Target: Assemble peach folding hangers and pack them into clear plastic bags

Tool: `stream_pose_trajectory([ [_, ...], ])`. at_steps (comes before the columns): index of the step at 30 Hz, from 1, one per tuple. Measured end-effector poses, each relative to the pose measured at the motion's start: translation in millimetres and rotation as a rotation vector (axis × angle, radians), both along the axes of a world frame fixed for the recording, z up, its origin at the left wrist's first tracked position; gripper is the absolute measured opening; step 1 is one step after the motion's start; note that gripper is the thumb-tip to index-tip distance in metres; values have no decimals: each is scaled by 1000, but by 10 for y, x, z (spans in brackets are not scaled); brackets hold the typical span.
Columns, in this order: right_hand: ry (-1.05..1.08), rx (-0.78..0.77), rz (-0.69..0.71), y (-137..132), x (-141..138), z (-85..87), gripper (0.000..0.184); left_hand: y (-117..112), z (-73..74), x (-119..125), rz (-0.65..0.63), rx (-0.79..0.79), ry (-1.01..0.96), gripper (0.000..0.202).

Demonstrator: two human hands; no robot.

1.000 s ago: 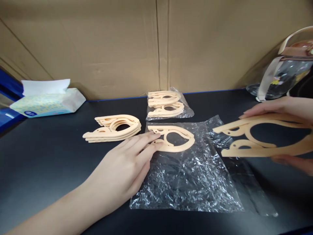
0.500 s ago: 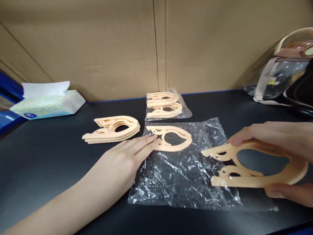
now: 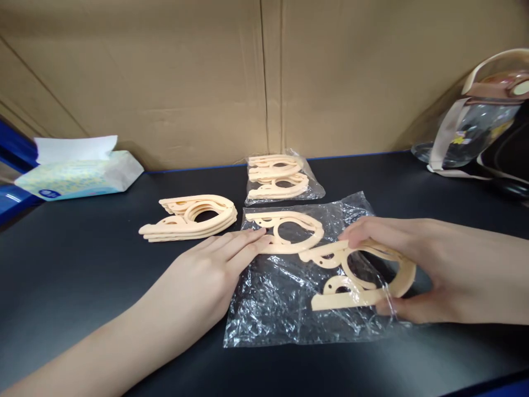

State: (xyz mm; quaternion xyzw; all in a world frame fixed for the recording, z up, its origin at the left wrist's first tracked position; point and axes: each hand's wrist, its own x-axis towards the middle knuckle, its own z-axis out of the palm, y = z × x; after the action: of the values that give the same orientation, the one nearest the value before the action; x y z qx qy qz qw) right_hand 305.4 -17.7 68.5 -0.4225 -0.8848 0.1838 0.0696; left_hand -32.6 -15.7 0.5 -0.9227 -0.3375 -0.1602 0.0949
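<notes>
My right hand (image 3: pixel 417 264) grips a beige folding hanger (image 3: pixel 341 300), thumb below and fingers above. That hanger lies partly inside a clear plastic bag (image 3: pixel 268 317), whose crinkled film reaches over part of it and near the thumb. Flat on the left side of the bag rests my left hand (image 3: pixel 215 262), fingers stretched out. Its fingertips touch the end of another folded hanger (image 3: pixel 300 249) at the bag's upper part. To the left is a stack of several folded hangers (image 3: pixel 190 226). Behind the bag sits a filled bag of hangers (image 3: pixel 279 179).
A tissue pack (image 3: pixel 82 171) with a sheet sticking out stands at the back left. A clear bottle (image 3: pixel 481 127) with a strap is at the back right, beside a dark object. Brown cardboard (image 3: pixel 185 82) rises behind the black table (image 3: pixel 82 264).
My right hand has moved left with the hanger, bringing it further into the clear bag and closer to the other hanger. My left hand has stayed in place.
</notes>
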Motion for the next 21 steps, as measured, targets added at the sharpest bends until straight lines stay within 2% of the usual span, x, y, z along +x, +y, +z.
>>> stream_pose_trajectory([
  [4,-53,-54,51,57,-59,-17,39,-1,4,-8,-13,6,-7,58],
  [12,-135,-108,27,72,-172,33,38,-6,25,-15,-4,23,9,56],
  [15,-139,-98,3,58,-128,44,39,-9,33,-18,-12,24,11,57],
  [21,-120,-189,-89,121,110,57,49,-13,48,-36,4,23,21,54],
])
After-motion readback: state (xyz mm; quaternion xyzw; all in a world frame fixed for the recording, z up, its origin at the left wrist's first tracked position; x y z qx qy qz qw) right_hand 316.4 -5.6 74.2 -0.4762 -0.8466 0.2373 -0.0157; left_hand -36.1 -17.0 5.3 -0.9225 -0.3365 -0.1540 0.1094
